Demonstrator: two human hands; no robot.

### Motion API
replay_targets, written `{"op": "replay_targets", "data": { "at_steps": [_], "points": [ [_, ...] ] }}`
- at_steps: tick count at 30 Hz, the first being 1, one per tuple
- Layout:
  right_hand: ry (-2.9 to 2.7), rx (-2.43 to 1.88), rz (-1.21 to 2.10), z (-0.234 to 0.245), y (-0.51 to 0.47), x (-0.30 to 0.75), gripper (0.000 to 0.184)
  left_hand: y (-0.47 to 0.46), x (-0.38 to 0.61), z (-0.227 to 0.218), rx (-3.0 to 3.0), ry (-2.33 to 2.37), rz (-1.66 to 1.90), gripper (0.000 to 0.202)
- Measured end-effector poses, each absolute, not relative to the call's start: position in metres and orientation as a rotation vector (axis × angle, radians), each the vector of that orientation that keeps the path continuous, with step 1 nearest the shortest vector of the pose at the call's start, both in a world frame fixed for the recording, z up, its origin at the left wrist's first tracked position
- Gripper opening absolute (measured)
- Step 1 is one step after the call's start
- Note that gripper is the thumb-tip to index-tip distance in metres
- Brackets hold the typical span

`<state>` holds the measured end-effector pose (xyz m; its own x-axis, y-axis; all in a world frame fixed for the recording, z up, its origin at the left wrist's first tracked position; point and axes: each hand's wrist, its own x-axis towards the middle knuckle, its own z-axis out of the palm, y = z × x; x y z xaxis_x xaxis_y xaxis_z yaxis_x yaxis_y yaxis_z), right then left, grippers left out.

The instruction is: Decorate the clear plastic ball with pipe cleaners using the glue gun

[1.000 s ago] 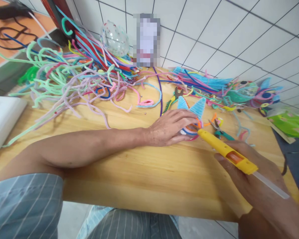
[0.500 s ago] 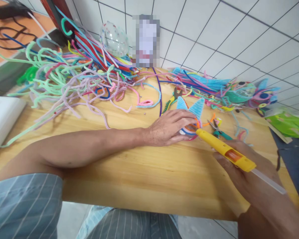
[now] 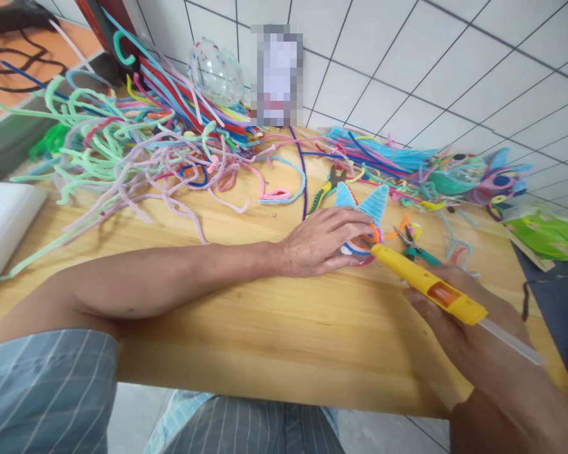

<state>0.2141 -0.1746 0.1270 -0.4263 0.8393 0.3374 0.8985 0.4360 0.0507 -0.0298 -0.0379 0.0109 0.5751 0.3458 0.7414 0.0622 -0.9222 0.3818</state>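
Observation:
My left hand (image 3: pixel 324 241) is closed round the left side of a small pipe-cleaner figure (image 3: pixel 373 205) on the wooden table. Two pointed light-blue ears rise from the figure, and orange, blue and pink bands show below them. Much of it is hidden behind my fingers. In my right hand (image 3: pixel 447 318) is a yellow hot glue gun (image 3: pixel 416 274), with a clear glue stick (image 3: pixel 514 342) poking out of its back end. Its nozzle tip is at the figure's right side; whether it touches cannot be made out.
Teal-handled pliers (image 3: pixel 419 251) lie just right of the figure, and green-yellow cutters (image 3: pixel 327 189) behind it. Tangled pipe cleaners (image 3: pixel 137 151) cover the back left. Bundled light-blue pipe cleaners (image 3: pixel 397 154) lie along the tiled wall. A green packet (image 3: pixel 549 230) is at the right edge.
Both hands, the figure and the glue gun keep nearly the same places. Only a slight shift of the whole view shows.

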Motion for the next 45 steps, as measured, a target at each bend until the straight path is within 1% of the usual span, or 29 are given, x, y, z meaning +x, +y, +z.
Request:
{"op": "replay_targets", "data": {
  "at_steps": [5,10,16,21,25,29,35,39,45],
  "points": [
    [-2.399,-1.532,-0.294,0.125,-0.176,0.218,0.028,-0.038,-0.029,0.010,2.518,0.323,1.322,0.046],
    [-2.381,-1.596,-0.223,0.125,-0.183,0.223,0.031,-0.038,-0.029,0.009,2.517,0.333,1.278,0.046],
    [-2.370,-1.570,-0.296,0.125,-0.181,0.216,0.027,-0.038,-0.030,0.011,2.492,0.329,1.288,0.048],
    [-2.389,-1.506,-0.287,0.124,-0.177,0.215,0.024,-0.038,-0.030,0.012,2.489,0.332,1.259,0.047],
    [-2.354,-1.560,-0.238,0.124,-0.181,0.220,0.022,-0.038,-0.030,0.011,2.502,0.328,1.279,0.045],
    [-2.339,-1.621,-0.224,0.125,-0.185,0.220,0.025,-0.039,-0.030,0.012,2.491,0.335,1.226,0.046],
    [-2.384,-1.531,-0.254,0.123,-0.178,0.215,0.024,-0.039,-0.031,0.015,2.475,0.347,1.186,0.045],
    [-2.384,-1.516,-0.309,0.123,-0.177,0.216,0.026,-0.039,-0.030,0.013,2.482,0.339,1.214,0.046],
    [-2.353,-1.594,-0.238,0.125,-0.185,0.221,0.028,-0.039,-0.030,0.011,2.502,0.321,1.266,0.046]
  ]
}}
